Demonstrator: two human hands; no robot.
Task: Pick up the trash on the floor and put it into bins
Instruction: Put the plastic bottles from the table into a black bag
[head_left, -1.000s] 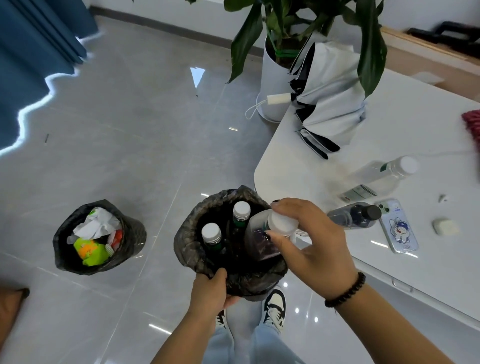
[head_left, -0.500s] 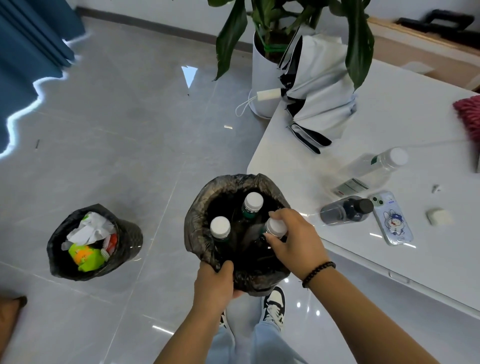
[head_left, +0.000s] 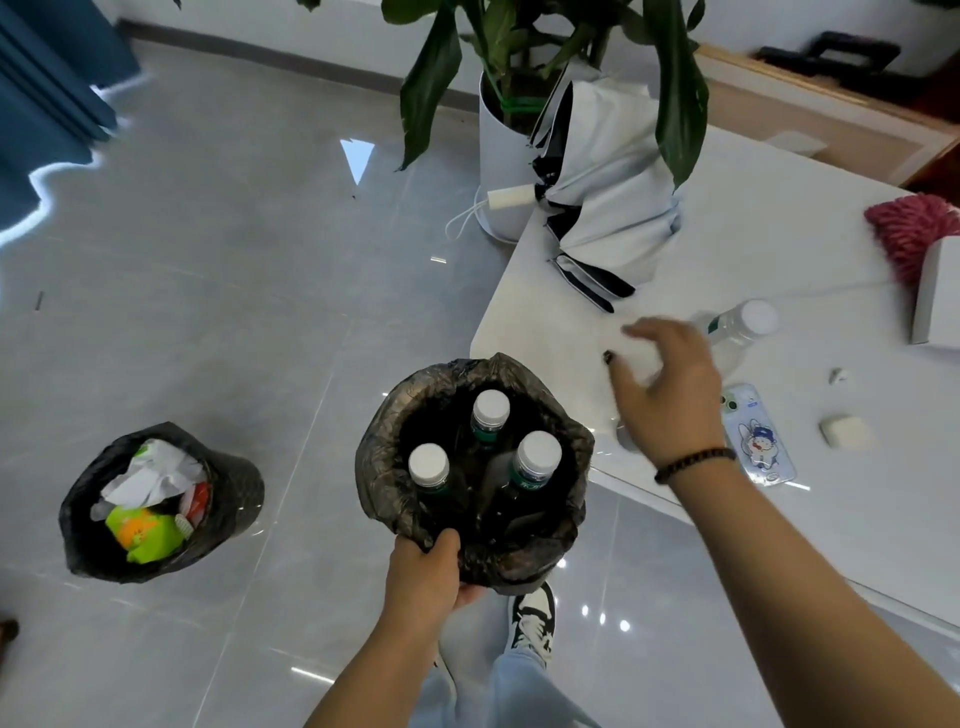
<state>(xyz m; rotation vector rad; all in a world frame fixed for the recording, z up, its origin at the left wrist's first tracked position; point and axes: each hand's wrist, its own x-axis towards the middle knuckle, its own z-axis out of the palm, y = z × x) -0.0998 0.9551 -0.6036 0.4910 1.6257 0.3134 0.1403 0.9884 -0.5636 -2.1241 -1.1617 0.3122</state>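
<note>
My left hand (head_left: 423, 577) grips the near rim of a bin lined with a black bag (head_left: 384, 457), held up above the floor. Three white-capped plastic bottles (head_left: 535, 460) stand upright inside it. My right hand (head_left: 667, 395), wearing a dark bead bracelet, hovers over the white table (head_left: 779, 244) with fingers spread and nothing in it. Just past its fingers a clear bottle (head_left: 740, 330) lies on the table. A second black-bagged bin (head_left: 236, 486) sits on the floor to the left, filled with crumpled paper and a green wrapper.
On the table are a phone in a cartoon case (head_left: 758, 441), a small white case (head_left: 847, 431), a folded grey-and-black umbrella (head_left: 608, 208), a pink fluffy thing (head_left: 909, 234) and a white box (head_left: 940, 296). A potted plant (head_left: 498, 171) stands beside the table corner. Grey tiles (head_left: 234, 260) stretch left.
My right hand let go of the bottle it lowered into the held bin and moved up and right over the table. It now covers the dark bottle lying there.
</note>
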